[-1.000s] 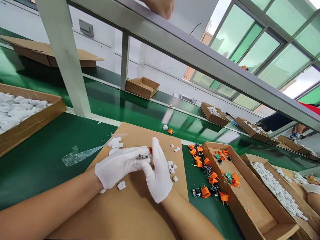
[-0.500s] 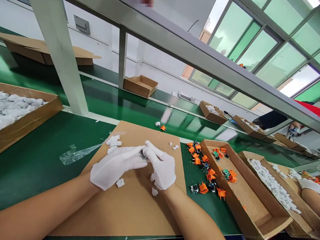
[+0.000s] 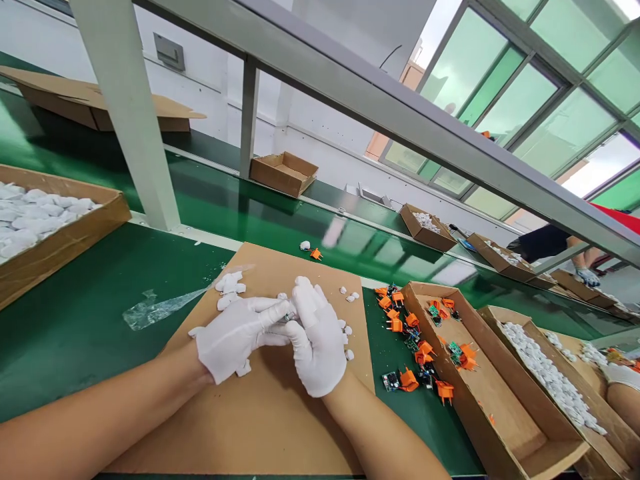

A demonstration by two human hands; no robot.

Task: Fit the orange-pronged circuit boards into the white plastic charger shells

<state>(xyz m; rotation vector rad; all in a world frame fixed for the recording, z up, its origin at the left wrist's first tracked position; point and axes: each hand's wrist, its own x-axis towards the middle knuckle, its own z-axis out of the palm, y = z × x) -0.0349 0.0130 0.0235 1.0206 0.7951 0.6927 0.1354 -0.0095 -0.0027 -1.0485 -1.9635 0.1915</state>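
Both my hands wear white gloves and meet over a brown cardboard sheet on the green table. My left hand pinches a small part with a dark green board showing; I cannot make out more of it. My right hand is curled against the same part from the right, fingers closed round it. Small white plastic pieces lie on the cardboard around both hands. Orange plug parts with green circuit boards lie just right of the sheet.
A cardboard tray holds more orange parts, and beside it stands a tray of white pieces. A box of white shells sits far left. A white piece and an orange part ride the green conveyor behind. A metal frame post rises ahead. Another person's arm is at far right.
My right hand went from flat and upright to curled over the part held by my left. The two loose pieces on the conveyor drifted left.
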